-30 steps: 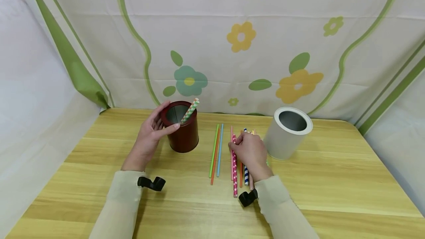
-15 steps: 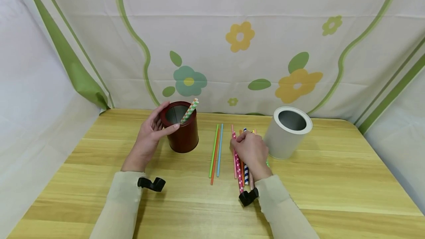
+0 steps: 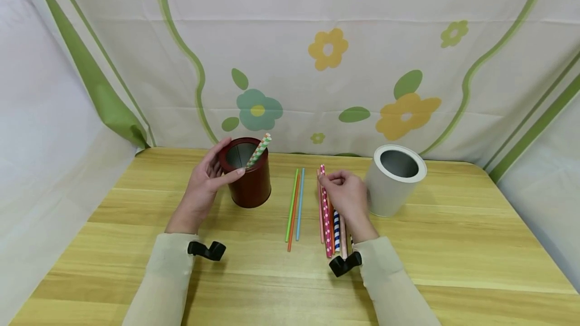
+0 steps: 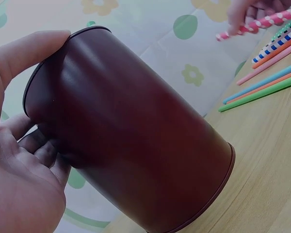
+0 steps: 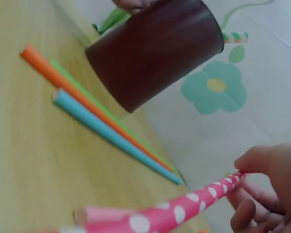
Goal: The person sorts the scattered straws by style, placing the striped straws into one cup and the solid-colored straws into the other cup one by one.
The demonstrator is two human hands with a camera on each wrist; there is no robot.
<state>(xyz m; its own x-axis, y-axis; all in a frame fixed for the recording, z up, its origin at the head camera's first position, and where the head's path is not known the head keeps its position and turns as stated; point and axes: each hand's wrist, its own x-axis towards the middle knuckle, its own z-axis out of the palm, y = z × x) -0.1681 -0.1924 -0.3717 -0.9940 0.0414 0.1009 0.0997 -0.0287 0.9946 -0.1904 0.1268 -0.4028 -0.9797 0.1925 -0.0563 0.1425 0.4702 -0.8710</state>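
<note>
My left hand [image 3: 199, 195] grips a dark red can [image 3: 250, 187], thumb at the near rim and fingers around its far left side. Two patterned paper straws [image 3: 260, 150], one with green and white marks, lean out of this can on its right. In my right hand [image 3: 349, 196], thumb and fingertips pinch the far end of a pink polka-dot paper straw [image 3: 326, 225]. The left wrist view shows that straw [image 4: 271, 20] raised off the table. Under and beside the right hand lie more straws, among them a blue-and-white striped one [image 3: 337, 230]; the hand partly hides them.
A white can [image 3: 387, 197] stands right of my right hand, its open top tilted toward me. Between the hands, a green straw [image 3: 292, 205], an orange straw [image 3: 293, 215] and a blue straw [image 3: 300, 205] lie side by side. A flowered cloth [image 3: 290, 64] hangs behind the table.
My right hand has taken hold of the polka-dot straw, lifting its far end and shifting it away from me. My left hand and the red can have stayed put.
</note>
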